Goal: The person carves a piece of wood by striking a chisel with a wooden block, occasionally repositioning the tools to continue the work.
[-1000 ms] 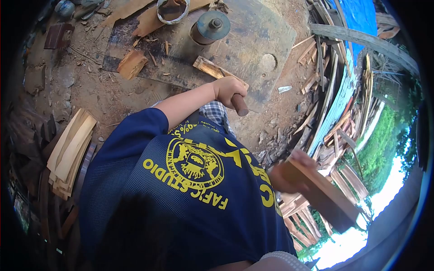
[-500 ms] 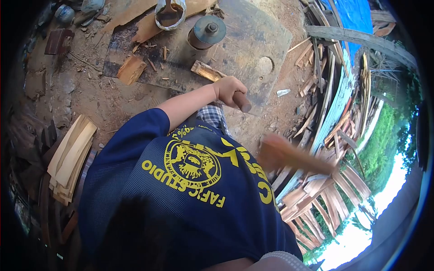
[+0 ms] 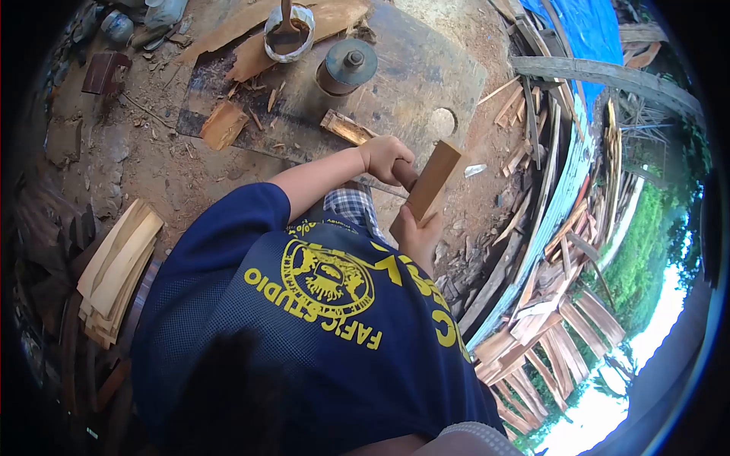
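Observation:
My left hand (image 3: pixel 385 158) is closed around a round brown wooden handle (image 3: pixel 405 175), whose other end is hidden in the fist. A flat rectangular wooden slat (image 3: pixel 436 178) stands tilted in my right hand (image 3: pixel 418 235), thumb pressed on its lower end. The slat overlaps the tip of the handle in this view. Just past my left knuckles, a short split piece of wood (image 3: pixel 346 127) lies on the worn board (image 3: pixel 399 91). Close beyond it stands a grey-green cylinder (image 3: pixel 352 64) with a knob on top.
A white-rimmed tub (image 3: pixel 290 47) with brown contents holds a brush (image 3: pixel 286 19). Chips and a wood offcut (image 3: pixel 224 125) lie at the board's left edge. Stacked slats (image 3: pixel 120 262) are at left. Piled planks (image 3: pixel 544 334) and a blue tarp (image 3: pixel 585 34) line the right side.
My right hand has brought the slat, blurred before, from the lower right up and left to the handle's tip. My left hand keeps its hold, nearly in place.

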`<action>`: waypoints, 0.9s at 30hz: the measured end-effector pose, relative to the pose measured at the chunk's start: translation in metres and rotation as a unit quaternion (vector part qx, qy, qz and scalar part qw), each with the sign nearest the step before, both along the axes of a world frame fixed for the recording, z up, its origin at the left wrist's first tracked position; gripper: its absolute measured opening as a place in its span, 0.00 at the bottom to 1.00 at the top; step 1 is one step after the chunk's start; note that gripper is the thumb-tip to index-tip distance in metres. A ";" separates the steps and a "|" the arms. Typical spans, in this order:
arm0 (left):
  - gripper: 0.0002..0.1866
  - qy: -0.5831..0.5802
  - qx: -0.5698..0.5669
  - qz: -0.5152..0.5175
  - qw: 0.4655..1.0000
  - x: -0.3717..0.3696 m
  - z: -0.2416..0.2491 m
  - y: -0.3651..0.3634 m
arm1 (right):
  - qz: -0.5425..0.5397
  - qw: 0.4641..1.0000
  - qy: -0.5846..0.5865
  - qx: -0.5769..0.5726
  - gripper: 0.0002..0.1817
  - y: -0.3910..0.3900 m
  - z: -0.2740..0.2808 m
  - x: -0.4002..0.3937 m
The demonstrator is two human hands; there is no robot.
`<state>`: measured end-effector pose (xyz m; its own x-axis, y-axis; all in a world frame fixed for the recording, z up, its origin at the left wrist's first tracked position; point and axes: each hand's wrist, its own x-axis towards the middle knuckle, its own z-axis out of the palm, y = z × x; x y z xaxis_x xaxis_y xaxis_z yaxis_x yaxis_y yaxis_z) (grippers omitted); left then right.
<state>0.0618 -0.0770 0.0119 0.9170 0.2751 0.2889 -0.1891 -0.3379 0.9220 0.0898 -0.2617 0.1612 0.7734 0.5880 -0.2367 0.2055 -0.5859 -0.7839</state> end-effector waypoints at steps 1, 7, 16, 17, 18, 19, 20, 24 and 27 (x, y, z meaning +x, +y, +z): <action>0.16 -0.018 0.012 -0.005 1.000 0.001 -0.004 -0.001 | -0.001 1.000 0.001 0.003 0.25 0.001 0.010 0.007; 0.17 0.002 0.026 0.013 1.000 -0.002 0.008 0.001 | -0.015 0.975 -0.009 0.222 0.22 0.006 0.165 0.062; 0.19 -0.026 0.043 0.007 0.999 -0.002 -0.004 -0.006 | 0.068 0.995 0.030 -0.073 0.29 0.000 0.042 0.034; 0.20 0.004 0.048 0.004 0.999 -0.002 -0.002 -0.007 | 0.084 0.991 0.052 -0.089 0.28 0.006 0.074 0.037; 0.17 -0.024 0.045 0.012 0.999 0.001 -0.001 -0.006 | 0.043 0.999 0.025 -0.001 0.25 0.012 0.105 0.035; 0.17 -0.025 0.044 0.011 0.999 0.002 0.000 -0.006 | 0.004 0.996 -0.002 0.084 0.23 0.015 0.133 0.032; 0.17 -0.012 0.041 0.013 0.999 0.003 0.002 -0.004 | -0.012 0.985 -0.059 0.160 0.21 0.018 0.150 0.032; 0.17 0.033 0.015 0.018 0.999 0.008 0.005 0.001 | 0.015 0.984 -0.047 0.169 0.26 0.002 0.055 0.032; 0.17 -0.050 0.089 0.010 0.995 0.013 -0.017 -0.008 | 0.006 0.989 -0.137 0.047 0.25 -0.007 -0.020 0.006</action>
